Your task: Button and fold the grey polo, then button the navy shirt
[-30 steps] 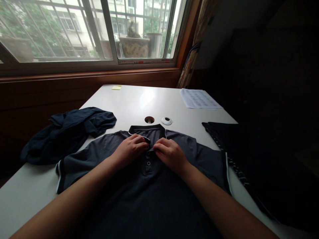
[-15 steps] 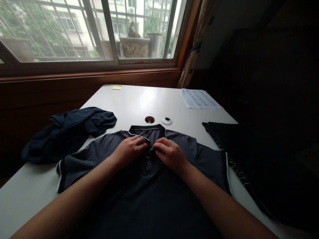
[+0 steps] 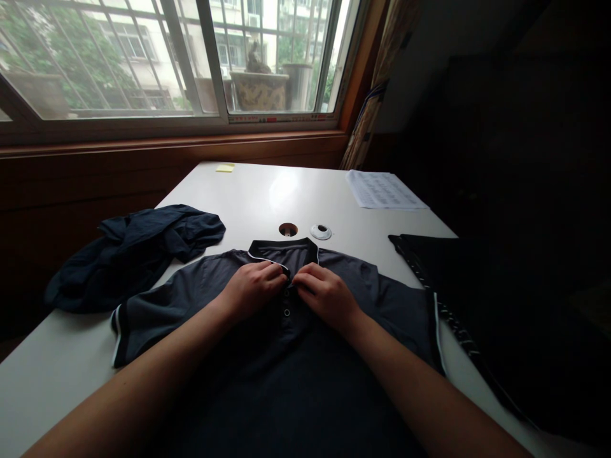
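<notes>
A dark grey polo shirt [image 3: 267, 381] with white trim lies flat, front up, on a white table [image 3: 267, 191], its collar [image 3: 282, 248] pointing away from me. My left hand [image 3: 252, 289] pinches the left side of the button placket just below the collar. My right hand [image 3: 327, 296] pinches the right side of the placket, its fingertips meeting the left hand's. Both hands are closed on the fabric. One button [image 3: 287, 312] shows just below the hands.
A crumpled dark garment [image 3: 138, 248] lies at the table's left edge. A dark striped cloth [image 3: 477, 305] covers the right side. A cable hole [image 3: 287, 229], its white cap [image 3: 321, 231], a printed sheet [image 3: 384, 189] and a yellow note [image 3: 224, 168] lie farther back, by the window.
Both hands stay pinched at the placket with almost no movement. The view has shifted a little.
</notes>
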`<state>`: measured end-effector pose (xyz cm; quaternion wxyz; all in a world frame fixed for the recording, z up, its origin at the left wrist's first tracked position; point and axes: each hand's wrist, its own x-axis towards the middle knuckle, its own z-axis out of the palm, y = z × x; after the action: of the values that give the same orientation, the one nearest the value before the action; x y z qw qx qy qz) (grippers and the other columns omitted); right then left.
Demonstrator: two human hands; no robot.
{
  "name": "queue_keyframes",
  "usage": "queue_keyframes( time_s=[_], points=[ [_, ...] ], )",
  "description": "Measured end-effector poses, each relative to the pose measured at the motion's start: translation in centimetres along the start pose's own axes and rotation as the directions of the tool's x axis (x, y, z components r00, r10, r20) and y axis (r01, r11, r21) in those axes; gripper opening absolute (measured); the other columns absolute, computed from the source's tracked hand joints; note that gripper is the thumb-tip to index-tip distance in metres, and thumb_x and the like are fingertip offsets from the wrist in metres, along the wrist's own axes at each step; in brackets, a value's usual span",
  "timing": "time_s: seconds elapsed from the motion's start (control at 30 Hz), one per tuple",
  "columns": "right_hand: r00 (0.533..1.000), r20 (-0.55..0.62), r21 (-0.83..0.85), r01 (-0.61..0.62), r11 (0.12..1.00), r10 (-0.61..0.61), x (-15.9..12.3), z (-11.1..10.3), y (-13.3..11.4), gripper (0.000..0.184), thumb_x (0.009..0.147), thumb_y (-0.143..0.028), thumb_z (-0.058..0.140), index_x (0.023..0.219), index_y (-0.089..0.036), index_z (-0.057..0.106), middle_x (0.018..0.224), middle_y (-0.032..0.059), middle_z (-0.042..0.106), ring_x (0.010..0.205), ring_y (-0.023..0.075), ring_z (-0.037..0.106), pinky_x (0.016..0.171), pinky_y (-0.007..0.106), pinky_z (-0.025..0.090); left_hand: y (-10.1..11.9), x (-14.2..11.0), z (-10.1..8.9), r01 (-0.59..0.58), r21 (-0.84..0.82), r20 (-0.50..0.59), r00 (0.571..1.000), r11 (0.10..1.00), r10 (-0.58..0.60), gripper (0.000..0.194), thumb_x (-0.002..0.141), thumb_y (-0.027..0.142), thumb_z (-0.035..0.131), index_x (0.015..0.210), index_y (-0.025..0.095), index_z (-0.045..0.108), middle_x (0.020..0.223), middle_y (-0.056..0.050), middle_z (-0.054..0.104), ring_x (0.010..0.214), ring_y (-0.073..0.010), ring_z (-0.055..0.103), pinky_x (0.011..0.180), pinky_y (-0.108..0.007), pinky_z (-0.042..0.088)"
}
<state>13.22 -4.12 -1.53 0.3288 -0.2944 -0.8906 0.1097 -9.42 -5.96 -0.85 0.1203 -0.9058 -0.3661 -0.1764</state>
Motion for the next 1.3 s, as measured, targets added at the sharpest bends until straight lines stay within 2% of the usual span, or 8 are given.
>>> queue_keyframes(
  time_s=[0.17, 0.37, 0.6, 0.77, 0.9, 1.0, 1.1, 1.3],
  points=[
    [1.0, -0.01, 0.032, -0.009, 0.999, 0.01, 0.03, 0.11, 0.05, 0.017, 0.092, -0.011, 0.059, 0.1, -0.023, 0.068, 0.097, 0.0052, 0.067, 0.089, 0.0186, 0.065, 0.084, 0.032, 0.054, 0.14, 0.01, -0.18, -0.015, -0.021, -0.055, 0.998, 1.0, 0.014, 0.02, 0.101, 0.021, 0.048, 0.091, 0.018, 0.065, 0.086, -0.003, 0.062, 0.076, -0.0156, 0.059, 0.065, -0.028, 0.048],
    [0.998, -0.059, 0.128, -0.022, 0.992, 0.029, 0.12, 0.01, -0.03, 0.018, 0.093, -0.012, 0.058, 0.102, -0.023, 0.068, 0.1, 0.0055, 0.064, 0.091, 0.0178, 0.065, 0.085, 0.031, 0.055, 0.24, -0.26, -0.11, -0.045, -0.073, -0.107, 0.994, 0.996, 0.037, 0.018, 0.102, 0.022, 0.048, 0.104, 0.019, 0.065, 0.092, -0.004, 0.066, 0.081, -0.0163, 0.062, 0.07, -0.029, 0.052],
    [0.995, -0.101, 0.183, -0.001, 0.983, 0.02, 0.26, -0.16, -0.05, 0.018, 0.094, -0.015, 0.056, 0.102, -0.025, 0.069, 0.1, 0.0055, 0.065, 0.093, 0.0184, 0.066, 0.085, 0.032, 0.057, 0.27, -0.26, -0.2, -0.076, -0.078, -0.16, 0.985, 0.994, 0.062, 0.021, 0.102, 0.022, 0.045, 0.101, 0.018, 0.065, 0.09, -0.005, 0.067, 0.081, -0.0154, 0.065, 0.069, -0.026, 0.055],
    [0.991, -0.107, 0.196, -0.053, 0.979, 0.075, 0.16, -0.09, -0.1, 0.023, 0.091, -0.011, 0.059, 0.108, -0.026, 0.063, 0.106, 0.0059, 0.062, 0.097, 0.0199, 0.065, 0.089, 0.035, 0.056, 0.26, -0.35, -0.3, -0.082, -0.062, -0.18, 0.981, 0.995, 0.069, 0.019, 0.102, 0.022, 0.046, 0.104, 0.018, 0.065, 0.094, -0.006, 0.069, 0.082, -0.0158, 0.066, 0.07, -0.027, 0.056],
    [0.967, -0.2, 0.143, -0.13, 0.981, 0.157, 0.01, 0.03, -0.04, 0.015, 0.085, -0.014, 0.067, 0.093, -0.023, 0.058, 0.098, 0.0055, 0.057, 0.086, 0.02, 0.062, 0.079, 0.034, 0.055, 0.29, -0.24, -0.6, -0.096, -0.058, -0.221, 0.972, 0.994, 0.081, 0.017, 0.101, 0.02, 0.047, 0.104, 0.017, 0.064, 0.094, -0.005, 0.069, 0.081, -0.0157, 0.067, 0.069, -0.027, 0.056],
    [0.977, -0.137, 0.114, -0.147, 0.983, 0.162, -0.03, 0.01, -0.06, 0.013, 0.087, -0.017, 0.067, 0.081, -0.023, 0.058, 0.084, 0.0023, 0.059, 0.078, 0.0185, 0.061, 0.074, 0.031, 0.052, 0.31, -0.18, -0.69, -0.101, -0.063, -0.228, 0.97, 0.993, 0.084, 0.016, 0.101, 0.02, 0.048, 0.103, 0.017, 0.064, 0.094, -0.005, 0.07, 0.081, -0.0161, 0.067, 0.068, -0.027, 0.056],
    [0.982, -0.051, 0.145, -0.171, 0.974, 0.18, -0.04, -0.07, -0.17, 0.008, 0.09, -0.02, 0.066, 0.083, -0.023, 0.065, 0.079, 0.0007, 0.066, 0.073, 0.0167, 0.064, 0.07, 0.029, 0.05, 0.32, -0.21, -0.61, -0.104, -0.069, -0.226, 0.97, 0.992, 0.086, 0.016, 0.101, 0.021, 0.049, 0.104, 0.017, 0.064, 0.095, -0.006, 0.07, 0.081, -0.0166, 0.068, 0.069, -0.028, 0.057],
    [0.971, -0.056, 0.221, -0.215, 0.951, 0.233, 0.06, -0.21, -0.6, 0.006, 0.088, -0.02, 0.069, 0.084, -0.023, 0.073, 0.079, 0.0008, 0.073, 0.072, 0.017, 0.068, 0.068, 0.029, 0.05, 0.26, -0.36, -0.31, -0.083, -0.093, -0.194, 0.979, 0.992, 0.063, 0.016, 0.101, 0.021, 0.049, 0.104, 0.017, 0.063, 0.093, -0.005, 0.069, 0.085, -0.0166, 0.068, 0.073, -0.028, 0.057]
  ],
)
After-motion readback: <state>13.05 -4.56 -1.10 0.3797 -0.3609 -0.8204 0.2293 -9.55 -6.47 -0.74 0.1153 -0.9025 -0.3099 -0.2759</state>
